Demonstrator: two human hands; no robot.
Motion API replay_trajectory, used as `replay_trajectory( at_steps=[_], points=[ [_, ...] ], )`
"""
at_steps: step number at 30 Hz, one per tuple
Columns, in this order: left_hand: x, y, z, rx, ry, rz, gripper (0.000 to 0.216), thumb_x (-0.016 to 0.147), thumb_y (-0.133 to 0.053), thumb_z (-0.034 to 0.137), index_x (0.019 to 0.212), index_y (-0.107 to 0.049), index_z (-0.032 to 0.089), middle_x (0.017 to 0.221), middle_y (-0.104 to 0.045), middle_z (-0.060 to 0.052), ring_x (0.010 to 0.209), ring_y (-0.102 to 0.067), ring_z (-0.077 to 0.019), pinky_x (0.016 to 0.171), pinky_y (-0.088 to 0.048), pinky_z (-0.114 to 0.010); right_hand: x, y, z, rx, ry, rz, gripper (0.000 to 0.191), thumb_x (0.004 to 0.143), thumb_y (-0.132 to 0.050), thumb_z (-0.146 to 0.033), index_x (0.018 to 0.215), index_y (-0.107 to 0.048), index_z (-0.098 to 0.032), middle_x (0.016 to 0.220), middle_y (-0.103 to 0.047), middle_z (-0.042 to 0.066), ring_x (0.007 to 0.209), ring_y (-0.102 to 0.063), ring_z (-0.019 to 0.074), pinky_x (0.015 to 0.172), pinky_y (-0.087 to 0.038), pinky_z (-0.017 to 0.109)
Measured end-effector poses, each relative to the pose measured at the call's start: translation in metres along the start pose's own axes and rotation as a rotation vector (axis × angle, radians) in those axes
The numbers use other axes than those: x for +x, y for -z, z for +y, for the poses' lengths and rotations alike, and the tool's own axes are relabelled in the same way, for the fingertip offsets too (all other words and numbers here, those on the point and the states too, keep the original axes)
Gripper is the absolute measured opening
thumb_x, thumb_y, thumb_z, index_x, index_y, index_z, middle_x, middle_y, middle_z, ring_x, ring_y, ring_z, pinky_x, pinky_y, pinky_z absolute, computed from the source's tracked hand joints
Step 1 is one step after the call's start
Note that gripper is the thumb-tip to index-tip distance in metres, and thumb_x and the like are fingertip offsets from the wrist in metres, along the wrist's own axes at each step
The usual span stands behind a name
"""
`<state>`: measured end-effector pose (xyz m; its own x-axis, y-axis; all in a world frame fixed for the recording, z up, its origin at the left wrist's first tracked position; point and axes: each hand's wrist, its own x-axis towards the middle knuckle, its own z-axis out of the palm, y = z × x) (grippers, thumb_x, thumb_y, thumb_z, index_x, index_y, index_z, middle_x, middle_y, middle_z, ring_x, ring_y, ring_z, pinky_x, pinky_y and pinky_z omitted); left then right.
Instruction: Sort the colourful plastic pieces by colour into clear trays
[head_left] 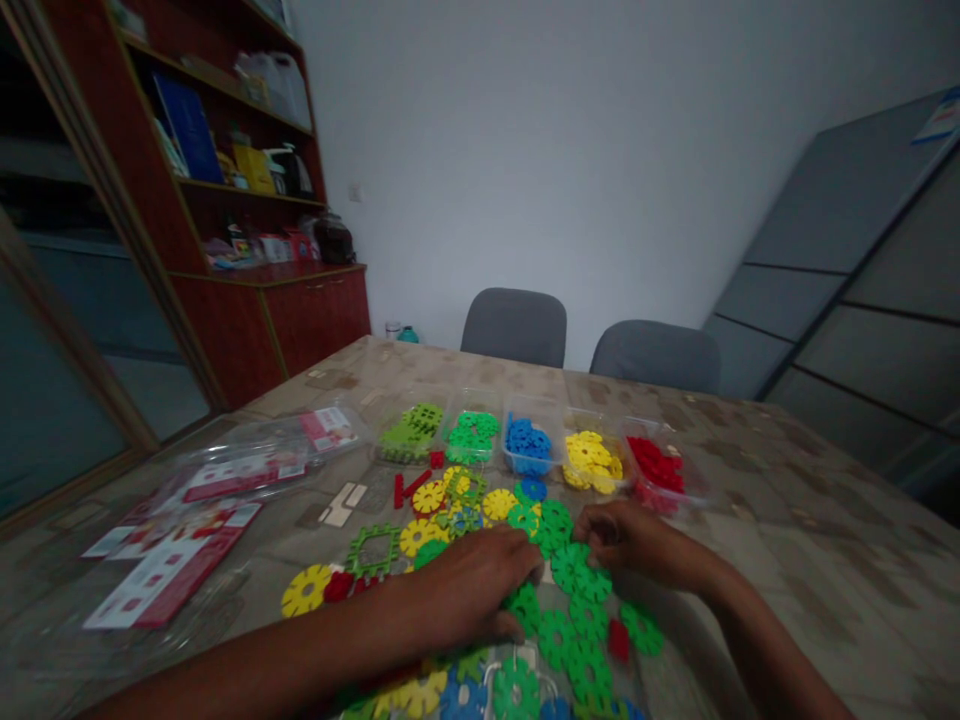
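- Left hand curls narrow over green discs; I cannot tell whether it grips one.
- Right hand pinches the rim of one green disc.
- The discs look like light, stiff, slick plastic, best held at the notched edges.

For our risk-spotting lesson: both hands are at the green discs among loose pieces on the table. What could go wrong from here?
1. The left hand and right hand bear on the green discs. If these are linked, they might pop apart.
2. The left forearm lies over the near pieces. A sweep could push them off the table.
3. The light is dim, so the lime tray and green tray could get mixed.
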<state>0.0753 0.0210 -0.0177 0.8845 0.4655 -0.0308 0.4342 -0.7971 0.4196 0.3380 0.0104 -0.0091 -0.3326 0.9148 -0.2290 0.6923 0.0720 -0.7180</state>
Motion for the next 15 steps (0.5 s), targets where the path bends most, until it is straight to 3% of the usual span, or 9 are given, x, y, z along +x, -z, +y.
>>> replay_trajectory(
  at_steps=[5, 8, 15],
  points=[
    [0.001, -0.001, -0.004, 0.020, -0.089, 0.033, 0.029, 0.078, -0.079, 0.026, 0.100, -0.061, 0.021, 0.104, -0.066, -0.005, 0.097, -0.062, -0.0240, 0.081, -0.048, -0.031, -0.001, 0.003, 0.001, 0.018, 0.014, -0.005, 0.013, 0.069, -0.059, -0.030, 0.073, -0.058, -0.018, 0.067, -0.054, -0.001, 0.065, -0.048, 0.0164, 0.059, -0.036, 0.027],
    [0.002, 0.000, -0.007, -0.020, -0.126, 0.068, 0.026, 0.078, -0.077, 0.022, 0.100, -0.062, 0.021, 0.102, -0.067, -0.003, 0.095, -0.063, -0.0225, 0.081, -0.047, -0.029, -0.003, 0.007, 0.003, 0.025, 0.031, 0.010, 0.016, 0.073, -0.058, -0.035, 0.072, -0.054, -0.019, 0.069, -0.052, -0.001, 0.066, -0.047, 0.0161, 0.059, -0.035, 0.027],
    [0.003, 0.003, -0.011, -0.089, -0.104, 0.100, 0.015, 0.086, -0.068, 0.019, 0.100, -0.064, 0.024, 0.095, -0.071, -0.001, 0.094, -0.066, -0.0205, 0.084, -0.045, -0.027, -0.002, 0.006, 0.011, 0.054, 0.030, 0.022, 0.016, 0.077, -0.054, -0.034, 0.080, -0.056, -0.018, 0.074, -0.056, 0.000, 0.063, -0.052, 0.0161, 0.057, -0.041, 0.027]
  ],
)
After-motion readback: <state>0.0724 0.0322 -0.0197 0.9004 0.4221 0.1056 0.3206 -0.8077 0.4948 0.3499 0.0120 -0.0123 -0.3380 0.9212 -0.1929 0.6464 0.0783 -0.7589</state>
